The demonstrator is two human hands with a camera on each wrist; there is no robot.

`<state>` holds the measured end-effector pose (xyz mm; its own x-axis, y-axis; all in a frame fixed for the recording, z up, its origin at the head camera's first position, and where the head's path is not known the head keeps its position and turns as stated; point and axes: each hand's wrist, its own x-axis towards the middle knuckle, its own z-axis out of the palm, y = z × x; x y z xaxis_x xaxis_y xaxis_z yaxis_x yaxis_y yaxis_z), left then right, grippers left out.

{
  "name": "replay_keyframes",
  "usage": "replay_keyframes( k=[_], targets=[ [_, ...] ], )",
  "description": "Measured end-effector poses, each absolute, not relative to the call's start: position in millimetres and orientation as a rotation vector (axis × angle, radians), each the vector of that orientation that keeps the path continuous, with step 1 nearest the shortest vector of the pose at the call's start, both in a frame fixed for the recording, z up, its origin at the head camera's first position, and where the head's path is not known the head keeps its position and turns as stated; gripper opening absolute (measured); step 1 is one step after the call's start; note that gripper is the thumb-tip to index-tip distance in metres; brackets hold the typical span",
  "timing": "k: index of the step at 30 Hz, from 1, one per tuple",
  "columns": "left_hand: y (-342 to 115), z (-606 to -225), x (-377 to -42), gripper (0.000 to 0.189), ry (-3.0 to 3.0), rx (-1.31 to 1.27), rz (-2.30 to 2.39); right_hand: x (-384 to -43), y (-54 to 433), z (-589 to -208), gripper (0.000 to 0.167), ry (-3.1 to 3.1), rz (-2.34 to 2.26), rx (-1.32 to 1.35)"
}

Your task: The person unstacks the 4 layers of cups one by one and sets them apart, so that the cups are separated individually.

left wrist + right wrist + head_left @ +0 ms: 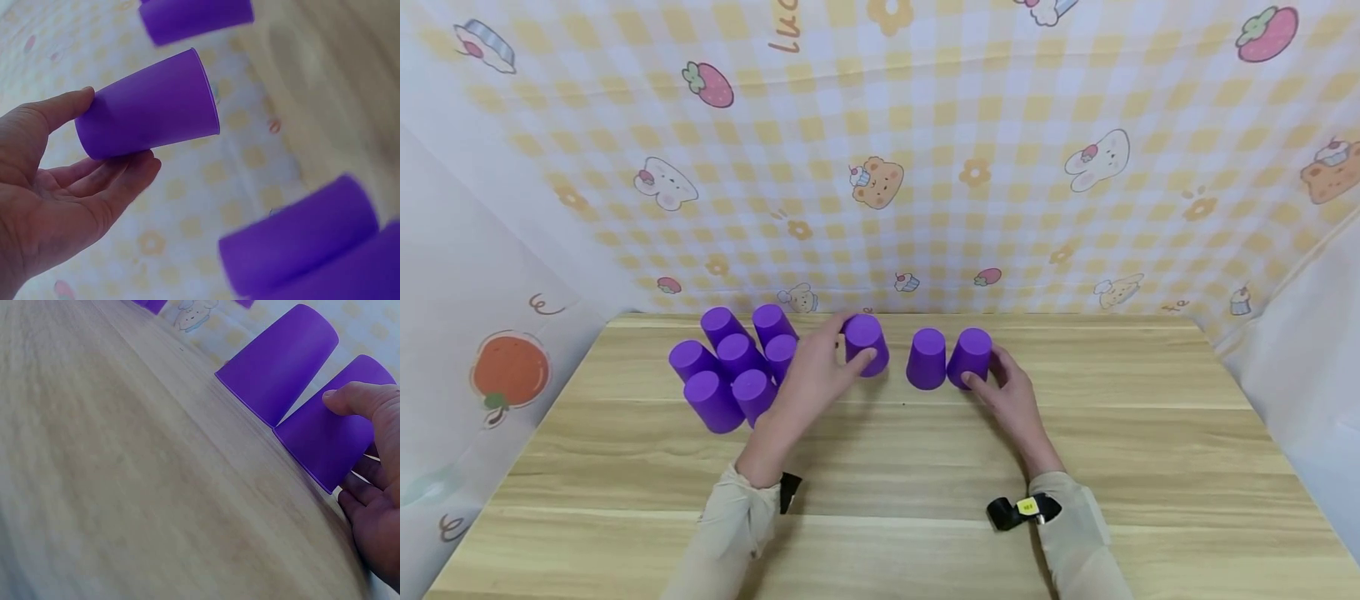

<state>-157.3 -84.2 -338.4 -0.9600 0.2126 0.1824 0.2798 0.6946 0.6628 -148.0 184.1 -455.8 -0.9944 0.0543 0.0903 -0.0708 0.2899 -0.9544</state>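
My left hand (817, 367) pinches an upside-down purple cup (866, 343) between thumb and fingers, near its closed end. In the left wrist view that cup (150, 106) hangs in the air, its rim away from the palm. At the right, my right hand (1011, 396) grips another inverted purple cup (970, 357), thumb on the near side and fingers behind. A third inverted cup (927, 358) stands just left of it. In the right wrist view these two cups meet at their rims on the table, with the gripped cup (331, 437) nearer the palm.
Several more inverted purple cups (713, 402) stand grouped at the left of the wooden table (910, 483), partly behind my left hand and forearm. A checked cloth (925, 125) with cartoon prints hangs along the table's back edge. White sheets hang at both sides.
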Motion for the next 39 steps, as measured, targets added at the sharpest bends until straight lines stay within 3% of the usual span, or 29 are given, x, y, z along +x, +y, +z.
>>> replay_keyframes(
  k=[10, 20, 30, 39],
  targets=[
    [-143.0, -295.9, -145.0, 0.053, -2.601, -0.415, -1.118, -147.6, 184.4, -456.3, 0.061, -2.444, 1.806, 0.014],
    [-209.5, -267.4, -137.7, 0.053, -2.491, -0.132, -1.103, -143.7, 181.5, -441.8, 0.060, -2.443, 1.864, -0.012],
    [-269.8, -275.0, -130.2, 0.055, -2.538, 0.265, -0.919, -135.6, 173.3, -420.4, 0.056, -2.468, 1.842, -0.017],
    [-300.4, -303.5, -118.2, 0.061, -2.683, 0.325, -0.790, -135.7, 173.2, -421.5, 0.055, -2.454, 1.848, -0.005]
  ],
)
